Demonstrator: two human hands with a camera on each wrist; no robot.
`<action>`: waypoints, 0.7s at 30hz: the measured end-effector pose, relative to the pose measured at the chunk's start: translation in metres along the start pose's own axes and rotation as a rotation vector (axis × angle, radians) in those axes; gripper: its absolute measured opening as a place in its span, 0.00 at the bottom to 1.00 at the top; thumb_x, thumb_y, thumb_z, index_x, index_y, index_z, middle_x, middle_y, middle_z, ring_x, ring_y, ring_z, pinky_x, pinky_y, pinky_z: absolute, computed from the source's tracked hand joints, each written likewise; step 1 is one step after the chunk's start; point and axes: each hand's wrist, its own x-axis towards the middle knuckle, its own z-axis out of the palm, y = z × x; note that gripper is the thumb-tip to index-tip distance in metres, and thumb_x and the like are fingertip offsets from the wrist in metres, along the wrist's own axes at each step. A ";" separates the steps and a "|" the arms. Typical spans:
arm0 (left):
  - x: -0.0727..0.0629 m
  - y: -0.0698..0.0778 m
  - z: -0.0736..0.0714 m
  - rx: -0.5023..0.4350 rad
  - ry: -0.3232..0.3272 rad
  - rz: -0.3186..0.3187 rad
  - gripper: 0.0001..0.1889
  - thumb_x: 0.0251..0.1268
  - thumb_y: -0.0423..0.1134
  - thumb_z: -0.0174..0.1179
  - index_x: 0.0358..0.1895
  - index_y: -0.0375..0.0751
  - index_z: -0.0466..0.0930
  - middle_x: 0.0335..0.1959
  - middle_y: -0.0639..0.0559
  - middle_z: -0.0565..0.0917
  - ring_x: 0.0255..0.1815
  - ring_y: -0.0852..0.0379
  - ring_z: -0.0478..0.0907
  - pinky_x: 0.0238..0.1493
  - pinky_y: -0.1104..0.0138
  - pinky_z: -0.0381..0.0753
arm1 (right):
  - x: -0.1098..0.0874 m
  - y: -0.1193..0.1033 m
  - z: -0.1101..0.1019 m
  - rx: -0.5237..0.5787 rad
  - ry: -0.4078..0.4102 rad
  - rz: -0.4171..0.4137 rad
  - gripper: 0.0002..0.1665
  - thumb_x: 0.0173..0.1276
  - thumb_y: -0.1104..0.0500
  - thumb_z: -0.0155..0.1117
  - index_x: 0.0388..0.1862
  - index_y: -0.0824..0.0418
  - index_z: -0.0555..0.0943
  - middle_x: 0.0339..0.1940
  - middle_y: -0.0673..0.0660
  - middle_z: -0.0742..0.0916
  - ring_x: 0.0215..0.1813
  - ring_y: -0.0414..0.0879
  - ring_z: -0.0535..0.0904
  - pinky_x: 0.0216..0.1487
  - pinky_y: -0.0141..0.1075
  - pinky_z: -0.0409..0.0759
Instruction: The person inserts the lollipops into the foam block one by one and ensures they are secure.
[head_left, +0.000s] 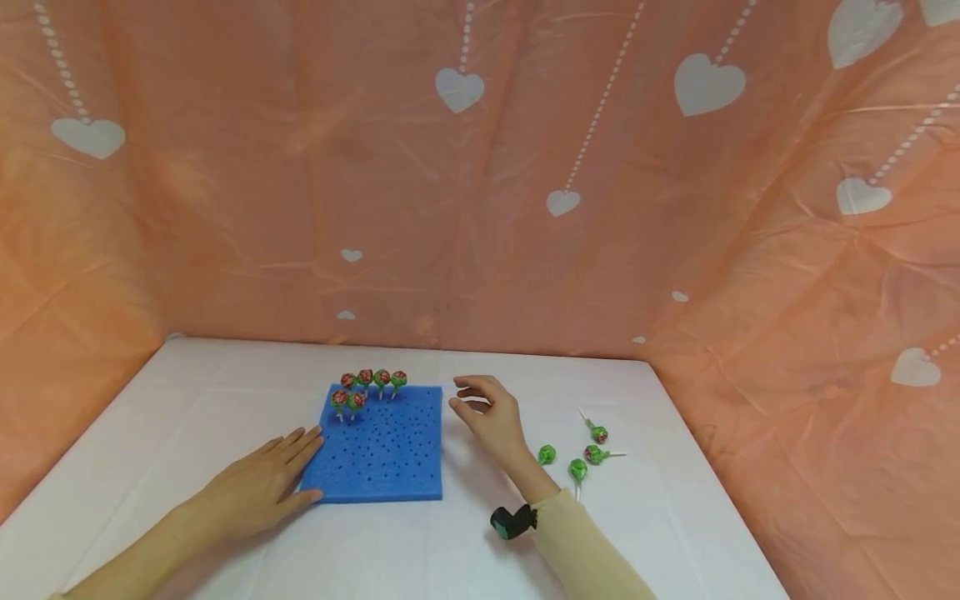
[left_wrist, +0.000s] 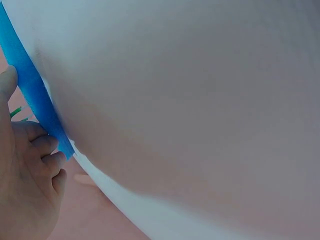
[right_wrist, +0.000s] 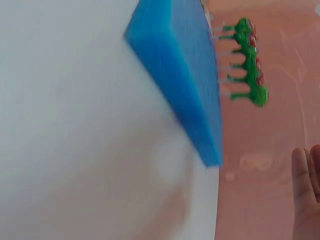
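Observation:
A blue foam block (head_left: 375, 458) dotted with small holes lies on the table. Several lollipops (head_left: 365, 377) in green and red wrappers stand upright in its far left part, on white sticks. My left hand (head_left: 251, 487) rests along the block's left edge, fingers straight, the thumb at the near corner; in the left wrist view its fingers touch the blue side (left_wrist: 37, 92). To the right of the block my right hand (head_left: 491, 417) hovers with loosely bent fingers and nothing between them. The right wrist view shows the row of lollipops (right_wrist: 247, 62) sideways.
Several loose lollipops, among them one with its stick pointing right (head_left: 595, 454), lie on the white table (head_left: 675, 533) right of my right forearm. A black wrist camera (head_left: 512, 522) sits on my right wrist. An orange curtain (head_left: 390, 183) with white hearts encloses the table.

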 end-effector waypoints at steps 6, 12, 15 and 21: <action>0.000 0.000 0.000 -0.002 -0.006 -0.005 0.43 0.76 0.64 0.54 0.74 0.27 0.68 0.77 0.31 0.67 0.77 0.29 0.62 0.76 0.39 0.65 | -0.006 0.010 -0.030 -0.026 0.077 0.025 0.19 0.66 0.69 0.74 0.56 0.65 0.87 0.53 0.62 0.87 0.55 0.59 0.86 0.54 0.41 0.88; -0.001 0.000 0.000 0.010 -0.004 -0.005 0.42 0.76 0.64 0.55 0.74 0.27 0.69 0.77 0.31 0.67 0.77 0.29 0.63 0.76 0.39 0.65 | -0.014 0.016 -0.060 -0.044 0.160 0.028 0.19 0.64 0.72 0.74 0.55 0.69 0.86 0.53 0.65 0.87 0.54 0.63 0.86 0.51 0.32 0.88; -0.001 0.001 0.000 0.019 0.000 0.000 0.42 0.76 0.63 0.56 0.74 0.27 0.69 0.76 0.31 0.68 0.76 0.28 0.64 0.75 0.38 0.67 | -0.018 0.018 -0.074 -0.061 0.182 0.056 0.19 0.64 0.73 0.74 0.54 0.70 0.86 0.54 0.65 0.86 0.54 0.63 0.86 0.50 0.29 0.87; -0.001 0.002 -0.001 0.029 0.008 0.004 0.41 0.75 0.62 0.57 0.73 0.27 0.70 0.76 0.31 0.69 0.76 0.29 0.65 0.74 0.39 0.68 | -0.027 0.025 -0.102 -0.138 0.176 0.111 0.17 0.66 0.71 0.73 0.54 0.67 0.87 0.52 0.62 0.87 0.55 0.59 0.86 0.52 0.27 0.86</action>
